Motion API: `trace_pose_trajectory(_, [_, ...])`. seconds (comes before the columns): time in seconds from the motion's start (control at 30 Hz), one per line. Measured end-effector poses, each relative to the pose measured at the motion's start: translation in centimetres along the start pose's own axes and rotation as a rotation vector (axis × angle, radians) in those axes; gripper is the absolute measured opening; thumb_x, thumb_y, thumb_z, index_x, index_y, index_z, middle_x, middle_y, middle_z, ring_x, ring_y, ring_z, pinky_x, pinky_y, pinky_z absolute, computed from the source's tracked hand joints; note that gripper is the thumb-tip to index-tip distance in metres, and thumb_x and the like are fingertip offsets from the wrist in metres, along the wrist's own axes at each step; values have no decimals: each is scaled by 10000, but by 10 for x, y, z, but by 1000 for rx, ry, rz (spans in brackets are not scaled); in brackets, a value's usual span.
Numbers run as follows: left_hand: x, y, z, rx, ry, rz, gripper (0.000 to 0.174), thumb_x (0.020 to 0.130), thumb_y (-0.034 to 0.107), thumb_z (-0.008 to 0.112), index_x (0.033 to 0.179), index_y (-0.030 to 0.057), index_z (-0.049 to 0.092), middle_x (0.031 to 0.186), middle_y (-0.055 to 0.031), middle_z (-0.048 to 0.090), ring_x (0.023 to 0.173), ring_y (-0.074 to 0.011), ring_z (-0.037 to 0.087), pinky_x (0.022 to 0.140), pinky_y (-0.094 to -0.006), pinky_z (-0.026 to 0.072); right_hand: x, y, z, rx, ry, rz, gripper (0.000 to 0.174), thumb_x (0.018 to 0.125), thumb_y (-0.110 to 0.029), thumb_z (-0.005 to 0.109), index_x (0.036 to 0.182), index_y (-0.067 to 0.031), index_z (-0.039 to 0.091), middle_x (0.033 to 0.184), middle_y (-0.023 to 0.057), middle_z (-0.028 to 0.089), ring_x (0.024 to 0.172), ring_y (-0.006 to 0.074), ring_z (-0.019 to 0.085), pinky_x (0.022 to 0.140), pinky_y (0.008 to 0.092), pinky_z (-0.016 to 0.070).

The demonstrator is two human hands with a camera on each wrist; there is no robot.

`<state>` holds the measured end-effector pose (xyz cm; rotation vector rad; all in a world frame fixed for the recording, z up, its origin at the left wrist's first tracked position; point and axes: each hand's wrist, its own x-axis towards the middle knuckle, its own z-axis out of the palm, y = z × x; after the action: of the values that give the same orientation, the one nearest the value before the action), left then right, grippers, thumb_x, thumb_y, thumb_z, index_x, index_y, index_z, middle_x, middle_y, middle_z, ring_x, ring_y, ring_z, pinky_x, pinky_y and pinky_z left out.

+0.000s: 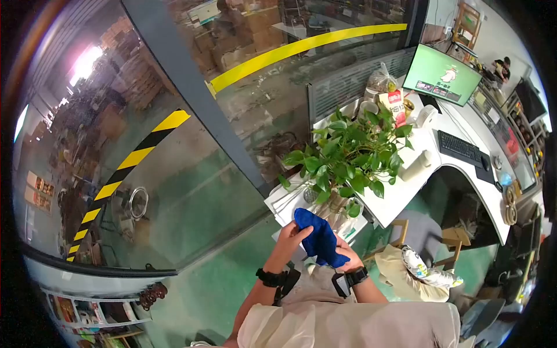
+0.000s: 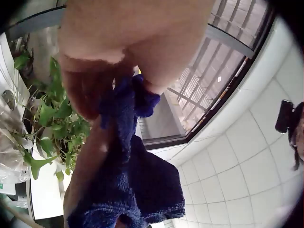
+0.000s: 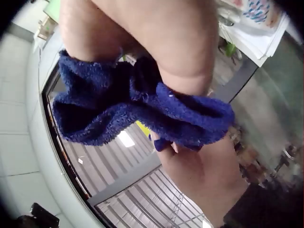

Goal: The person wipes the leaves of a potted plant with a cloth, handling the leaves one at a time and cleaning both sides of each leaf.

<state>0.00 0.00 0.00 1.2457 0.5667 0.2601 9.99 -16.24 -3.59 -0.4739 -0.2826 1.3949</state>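
A dark blue fluffy cloth [image 1: 318, 238] hangs between both hands, bunched and folded, in front of the body. My left hand [image 1: 288, 239] pinches its left edge between thumb and fingers. On the lower right side, my right hand [image 1: 350, 258] grips another part of it. Close up in the left wrist view, the cloth [image 2: 156, 185] droops in folds below the left hand [image 2: 137, 42]. In the right wrist view the cloth [image 3: 95, 109] spreads in loose folds under the right hand [image 3: 147, 28], with the left hand [image 3: 190, 164] beyond it.
Just past the hands, a leafy potted plant [image 1: 354, 153] stands on the white desk [image 1: 380, 203]. A monitor [image 1: 442, 74], a keyboard [image 1: 458, 152] and a white bottle [image 1: 416, 165] are farther right. A chair [image 1: 415, 232] with fabric on it stands right. Glass panels [image 1: 226, 203] rise at left.
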Motion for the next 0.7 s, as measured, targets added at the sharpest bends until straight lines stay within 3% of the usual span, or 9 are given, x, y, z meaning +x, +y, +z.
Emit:
trace_pose_trajectory(0.17, [27, 8, -15, -47, -84, -38, 247, 824, 197, 616, 1003, 29, 589, 939, -12, 606, 847, -96, 539, 789, -256, 421, 27, 1, -2, -6, 71, -92, 896, 727, -205, 689, 1412, -89, 123, 1379, 85, 327, 1236, 233, 379, 1014, 372, 323])
trace_pose_trajectory(0.27, [52, -17, -43, 35, -144, -143, 275, 885, 279, 544, 976, 22, 578, 896, 1, 588, 825, -77, 513, 748, -218, 400, 43, 15, -9, 58, 144, -139, 897, 725, -208, 683, 1410, -75, 120, 1374, 100, 336, 1230, 242, 388, 1017, 374, 316])
trace_pose_trajectory(0.37, [77, -26, -79, -92, -228, -218, 397, 931, 385, 417, 984, 30, 587, 904, -7, 596, 828, -89, 531, 749, -227, 409, 63, 21, 3, 34, 176, -196, 919, 708, -229, 685, 1407, -53, 115, 1372, 120, 335, 1224, 249, 392, 995, 370, 342])
trace_pose_trajectory(0.4, [82, -12, -86, -74, -243, -207, 499, 944, 445, 321, 1005, 24, 582, 913, -25, 605, 856, -101, 554, 764, -253, 429, 74, 21, 10, -32, 178, -205, 952, 677, -260, 693, 1401, -31, 117, 1362, 138, 344, 1208, 258, 409, 958, 366, 375])
trace_pose_trajectory(0.5, [123, -24, -143, -111, -296, -343, 546, 936, 481, 303, 1032, 12, 567, 946, -51, 614, 890, -131, 573, 783, -271, 438, 106, 38, 18, -61, 240, -298, 1015, 617, -317, 706, 1395, -12, 130, 1358, 140, 348, 1195, 255, 423, 939, 343, 383])
trace_pose_trajectory(0.6, [164, -55, -196, 199, -285, -175, 368, 897, 337, 487, 1049, 7, 552, 965, -79, 615, 892, -181, 590, 774, -304, 453, 129, 66, 24, -35, 341, -360, 1023, 606, -325, 707, 1394, -7, 137, 1364, 140, 341, 1206, 242, 411, 953, 335, 367])
trace_pose_trajectory(0.7, [206, -71, -223, 494, -326, 15, 317, 821, 223, 599, 1053, 14, 543, 977, -107, 613, 887, -206, 597, 771, -330, 462, 151, 84, 45, 30, 398, -375, 1016, 611, -326, 711, 1393, -7, 146, 1379, 139, 320, 1227, 231, 386, 972, 334, 343])
